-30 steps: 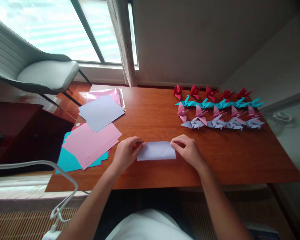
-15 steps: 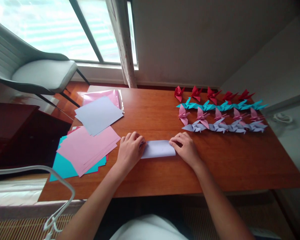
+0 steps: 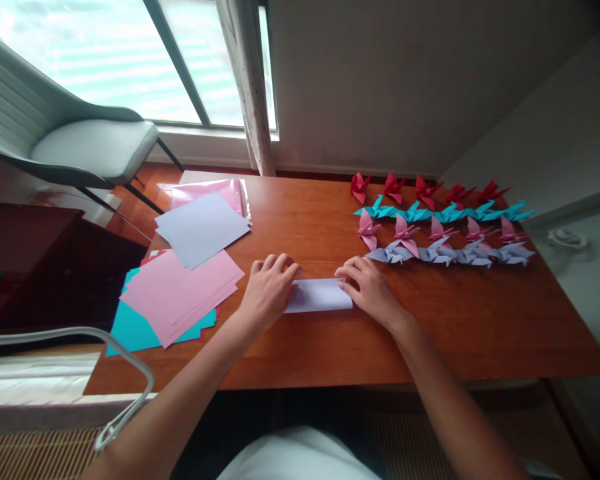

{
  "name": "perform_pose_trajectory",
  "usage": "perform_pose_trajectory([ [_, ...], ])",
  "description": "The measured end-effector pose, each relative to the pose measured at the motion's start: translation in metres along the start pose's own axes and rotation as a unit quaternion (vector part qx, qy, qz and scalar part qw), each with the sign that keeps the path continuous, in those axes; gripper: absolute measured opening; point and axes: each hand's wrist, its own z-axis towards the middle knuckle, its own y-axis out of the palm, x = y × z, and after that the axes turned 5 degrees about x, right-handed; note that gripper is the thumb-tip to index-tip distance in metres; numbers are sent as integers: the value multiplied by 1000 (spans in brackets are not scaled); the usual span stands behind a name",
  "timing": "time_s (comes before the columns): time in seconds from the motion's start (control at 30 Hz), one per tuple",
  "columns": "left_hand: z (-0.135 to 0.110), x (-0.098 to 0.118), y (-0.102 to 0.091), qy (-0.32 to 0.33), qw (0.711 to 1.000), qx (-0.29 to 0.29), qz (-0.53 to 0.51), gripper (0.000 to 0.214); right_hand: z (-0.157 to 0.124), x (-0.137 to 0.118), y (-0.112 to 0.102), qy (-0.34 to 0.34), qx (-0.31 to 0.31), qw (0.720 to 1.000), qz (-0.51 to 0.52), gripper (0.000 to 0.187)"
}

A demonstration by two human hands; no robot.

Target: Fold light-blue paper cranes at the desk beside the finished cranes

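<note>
**Both hands on a folded lavender sheet**

The left hand's (image 3: 267, 292) fingers (image 3: 283, 264) lie stretched out and a little spread, flat on the left end of a folded lavender paper (image 3: 320, 296). They close around nothing and only bear down on it. The right hand's (image 3: 371, 291) fingers (image 3: 348, 270) are bent, with their tips on the right end of the same paper. The thumb is hidden beneath the hand, so I cannot tell whether it grips the edge or just presses it.

The paper is a narrow strip lying flat between the two hands, near the middle of the wooden tabletop (image 3: 325, 213) and toward its near edge.

To the left lies a fanned pile of pink sheets (image 3: 180, 293) on top of teal sheets (image 3: 130, 332). A single lavender sheet (image 3: 203, 228) overlaps the far side of the pink pile. Beyond it sits a pink pack in clear wrap (image 3: 215, 189).

On the far right of the tabletop, folded paper cranes stand in four rows. The red cranes (image 3: 425, 187) are farthest, then the teal cranes (image 3: 445, 213), the pink cranes (image 3: 437, 230) and the lavender cranes (image 3: 453, 254), which are nearest the right hand.

Past the far left corner stand a grey chair (image 3: 85, 143), a window (image 3: 95, 53) and a curtain (image 3: 247, 87). A white cable (image 3: 130, 363) loops at the near left.
</note>
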Motion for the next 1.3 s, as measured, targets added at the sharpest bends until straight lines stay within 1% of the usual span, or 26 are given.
perform_pose_trajectory([
  [0.1, 8, 5, -5, 45, 999, -29, -10, 20, 11, -5, -5, -77, -80, 994, -7, 30],
  [0.17, 12, 6, -7, 65, 997, -43, -21, 22, 17, -7, -8, -114, -125, 985, -22, 37],
  [0.23, 14, 6, -6, 80, 995, -54, -38, 22, 21, -10, -10, -128, -153, 979, -39, 40],
  [0.3, 15, 6, -5, 94, 992, -65, -54, 22, 23, -14, -10, -123, -161, 978, -49, 40],
  [0.33, 14, 6, -4, 97, 991, -70, -59, 22, 22, -16, -9, -116, -159, 979, -53, 37],
  [0.4, 11, 8, -3, 95, 991, -73, -59, 21, 21, -23, -6, -94, -147, 982, -69, 25],
  [0.47, 8, 12, -3, 86, 992, -70, -53, 19, 20, -31, 1, -58, -125, 985, -100, 15],
  [0.6, 2, 26, -3, 46, 997, -53, -29, 16, 17, -50, 18, 31, -79, 983, -165, 18],
  [0.7, -2, 38, 0, 5, 999, -36, -11, 20, 14, -62, 26, 77, -57, 974, -205, 17],
  [0.8, -5, 47, 4, -34, 999, -17, 0, 20, 9, -70, 29, 110, -45, 968, -221, 14],
  [0.9, -9, 55, 7, -62, 998, 1, 9, 19, 1, -76, 31, 119, -29, 966, -229, 11],
  [0.97, -12, 58, 8, -69, 998, 9, 11, 17, -4, -78, 33, 119, -20, 965, -233, 12],
  [1.17, -19, 68, 9, -67, 997, 27, 27, 17, -16, -83, 38, 124, -4, 966, -228, 14],
  [1.3, -27, 73, 10, -58, 998, 30, 27, 20, -24, -81, 40, 104, 7, 970, -220, 18],
])
